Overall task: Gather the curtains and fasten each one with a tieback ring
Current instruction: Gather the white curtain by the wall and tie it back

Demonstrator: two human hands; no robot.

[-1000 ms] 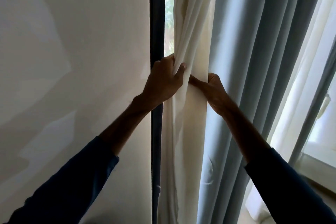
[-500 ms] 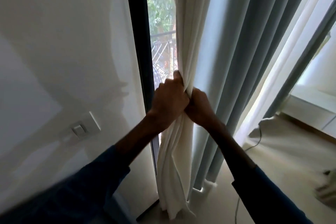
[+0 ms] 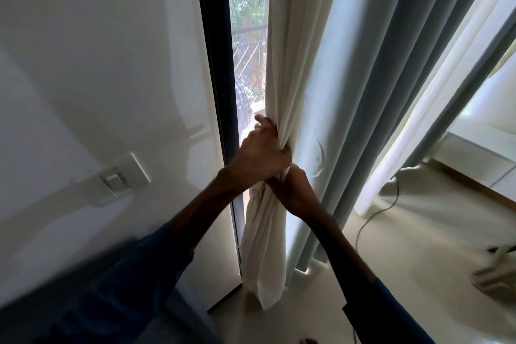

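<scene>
No brand, label or writing can be read anywhere in view. Your left hand (image 3: pixel 261 158) is closed around the gathered cream curtain (image 3: pixel 282 64), fingers wrapped over the bunched folds from the window side. Your right hand (image 3: pixel 291 190) sits just below and touching the left, also clenched on the same bundle, so the cloth is pinched into a narrow neck between the two fists. Above your hands the cream curtain hangs in straight pleats; below them it falls as a loose twisted tail (image 3: pixel 264 254) whose tip ends just above the floor (image 3: pixel 418 246). The grey curtain (image 3: pixel 391 78) hangs directly to the right of the cream one, touching it along its length, and lies outside either grip. A tieback ring cannot be made out in either hand. Left of the bundle, the dark window frame (image 3: pixel 215 78) runs top to bottom, with a strip of glass showing foliage and a railing outside. Further left is the wall (image 3: pixel 97 64), bearing a pale switch plate (image 3: pixel 120 179). A thin cable (image 3: pixel 374 215) trails across the floor at right, near the foot of a further pale curtain (image 3: pixel 405 131). Both dark sleeves enter from the lower edge, and nothing blocks your hands.
</scene>
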